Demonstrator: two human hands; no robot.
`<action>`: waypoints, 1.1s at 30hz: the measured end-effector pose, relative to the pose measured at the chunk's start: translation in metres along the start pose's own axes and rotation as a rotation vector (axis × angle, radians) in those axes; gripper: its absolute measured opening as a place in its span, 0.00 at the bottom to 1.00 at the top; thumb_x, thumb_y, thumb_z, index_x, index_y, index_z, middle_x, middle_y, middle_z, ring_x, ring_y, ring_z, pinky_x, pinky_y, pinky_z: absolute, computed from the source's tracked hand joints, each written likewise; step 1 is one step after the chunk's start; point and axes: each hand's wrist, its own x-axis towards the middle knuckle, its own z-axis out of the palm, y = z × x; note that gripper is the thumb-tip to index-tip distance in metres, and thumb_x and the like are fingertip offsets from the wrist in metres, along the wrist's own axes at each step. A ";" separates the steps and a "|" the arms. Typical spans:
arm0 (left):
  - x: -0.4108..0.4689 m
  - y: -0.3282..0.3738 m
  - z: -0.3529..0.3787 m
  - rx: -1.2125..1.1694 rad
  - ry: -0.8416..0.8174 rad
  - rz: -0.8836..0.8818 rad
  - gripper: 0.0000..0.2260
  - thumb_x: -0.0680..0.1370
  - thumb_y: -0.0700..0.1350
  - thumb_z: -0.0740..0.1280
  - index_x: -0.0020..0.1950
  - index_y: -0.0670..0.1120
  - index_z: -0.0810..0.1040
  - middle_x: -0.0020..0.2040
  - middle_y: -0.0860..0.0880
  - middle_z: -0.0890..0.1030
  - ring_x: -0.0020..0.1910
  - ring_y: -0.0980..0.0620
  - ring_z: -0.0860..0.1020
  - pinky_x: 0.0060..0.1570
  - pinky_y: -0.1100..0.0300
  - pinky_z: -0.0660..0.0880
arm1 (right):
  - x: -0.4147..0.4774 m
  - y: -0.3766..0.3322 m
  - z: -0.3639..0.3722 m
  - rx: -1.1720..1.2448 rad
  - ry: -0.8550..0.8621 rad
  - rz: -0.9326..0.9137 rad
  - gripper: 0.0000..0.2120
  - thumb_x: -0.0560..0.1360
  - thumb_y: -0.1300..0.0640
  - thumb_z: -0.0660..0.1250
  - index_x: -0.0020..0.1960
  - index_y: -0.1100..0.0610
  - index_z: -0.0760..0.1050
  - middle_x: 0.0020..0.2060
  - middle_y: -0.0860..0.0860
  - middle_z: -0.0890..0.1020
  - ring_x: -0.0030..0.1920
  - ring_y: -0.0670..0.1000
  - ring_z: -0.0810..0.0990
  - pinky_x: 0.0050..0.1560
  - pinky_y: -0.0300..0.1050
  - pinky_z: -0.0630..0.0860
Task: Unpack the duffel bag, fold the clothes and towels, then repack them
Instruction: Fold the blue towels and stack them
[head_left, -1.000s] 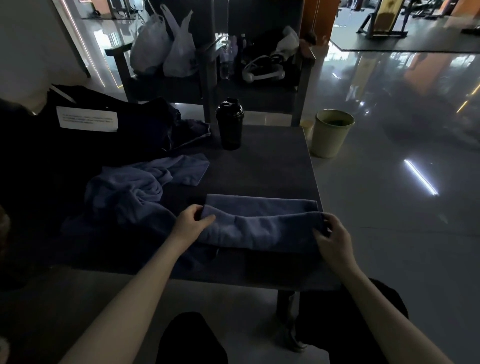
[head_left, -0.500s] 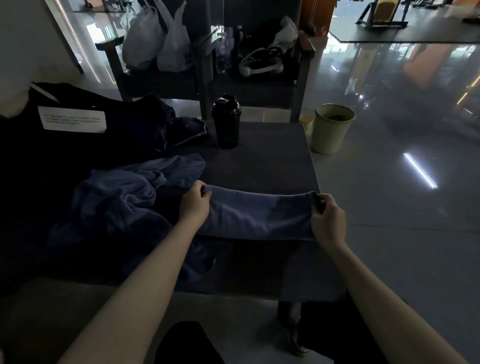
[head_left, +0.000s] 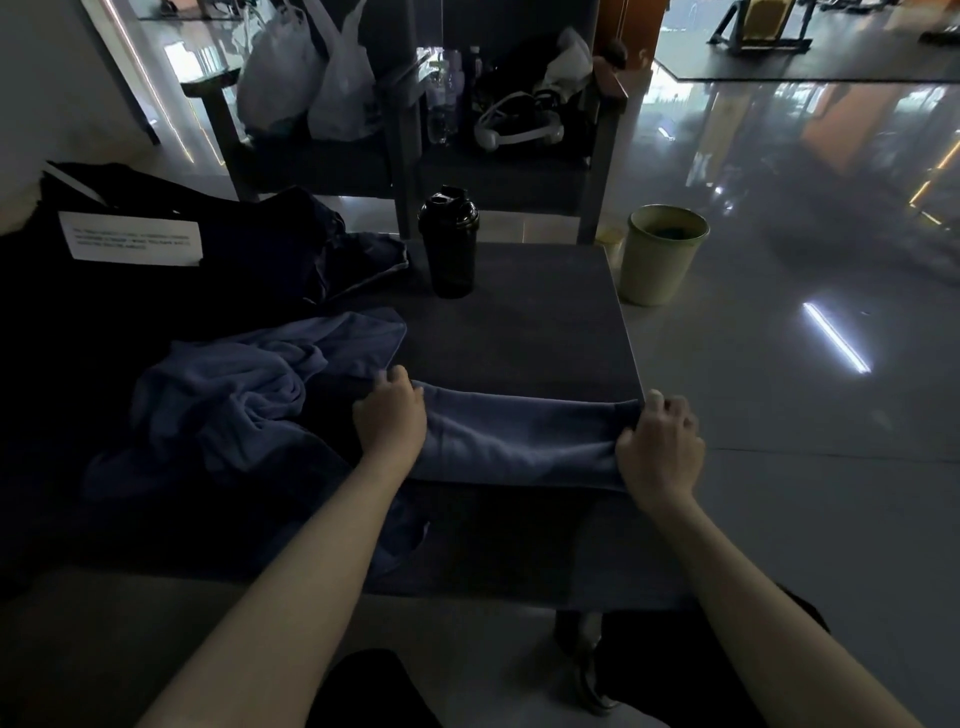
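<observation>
A blue-grey towel (head_left: 519, 441), folded into a long narrow band, lies across the near part of the dark table (head_left: 519, 332). My left hand (head_left: 389, 415) grips its left end and my right hand (head_left: 660, 447) grips its right end at the table's right edge. A second blue-grey towel (head_left: 244, 395) lies crumpled to the left. The black duffel bag (head_left: 130, 291) with a white label sits at the far left, dark clothes beside it.
A black shaker bottle (head_left: 448, 244) stands at the table's back. A pale green bin (head_left: 662, 254) stands on the glossy floor to the right. Behind the table is a dark bench (head_left: 405, 161) with white plastic bags and a white headset.
Both hands carried the towel's near edge away from me over its far half, narrowing it into a band. The hands now sit farther up the table.
</observation>
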 end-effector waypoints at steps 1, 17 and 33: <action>-0.004 0.005 0.000 0.040 0.085 0.066 0.15 0.81 0.50 0.59 0.63 0.43 0.71 0.64 0.43 0.72 0.59 0.42 0.74 0.54 0.47 0.70 | -0.002 -0.003 0.001 -0.051 0.053 -0.096 0.19 0.73 0.60 0.65 0.63 0.60 0.69 0.62 0.60 0.72 0.60 0.62 0.72 0.57 0.57 0.69; -0.023 0.009 0.035 0.091 -0.300 0.388 0.26 0.80 0.62 0.47 0.78 0.56 0.51 0.79 0.53 0.50 0.77 0.52 0.46 0.74 0.49 0.43 | 0.000 -0.007 0.026 -0.163 -0.440 -0.416 0.34 0.75 0.32 0.41 0.77 0.46 0.47 0.77 0.43 0.47 0.77 0.47 0.42 0.74 0.55 0.38; -0.035 0.018 0.025 0.137 -0.257 0.115 0.25 0.82 0.59 0.45 0.78 0.54 0.50 0.79 0.49 0.50 0.77 0.48 0.47 0.74 0.44 0.42 | -0.034 -0.042 0.026 -0.131 -0.052 -0.310 0.14 0.74 0.49 0.68 0.53 0.58 0.79 0.53 0.58 0.80 0.53 0.60 0.78 0.55 0.57 0.71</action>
